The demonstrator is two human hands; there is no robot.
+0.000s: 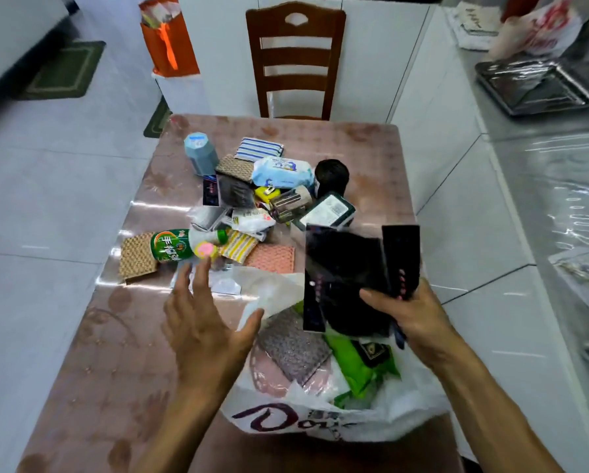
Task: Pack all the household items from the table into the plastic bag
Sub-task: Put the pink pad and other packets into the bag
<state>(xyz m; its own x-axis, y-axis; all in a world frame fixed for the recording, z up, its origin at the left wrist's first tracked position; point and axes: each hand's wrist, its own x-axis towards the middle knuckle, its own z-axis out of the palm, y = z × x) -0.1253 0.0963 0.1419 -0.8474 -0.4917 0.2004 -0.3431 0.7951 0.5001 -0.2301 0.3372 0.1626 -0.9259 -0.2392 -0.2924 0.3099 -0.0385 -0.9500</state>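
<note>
Our right hand grips a black packet, raised over the white plastic bag that lies open between our hands. Our left hand is spread open and holds nothing, thumb touching the bag's rim. Beyond our fingers the remaining household items lie heaped on the table.

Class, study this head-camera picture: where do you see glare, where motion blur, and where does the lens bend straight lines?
Head view: glare streaks the glossy table cover near the green bottle and the shiny counter at right; the dark packets in the right hand are smeared by motion blur; the wide lens bends the floor tile lines and table edges outward; the wooden chair stays fairly sharp.
</note>
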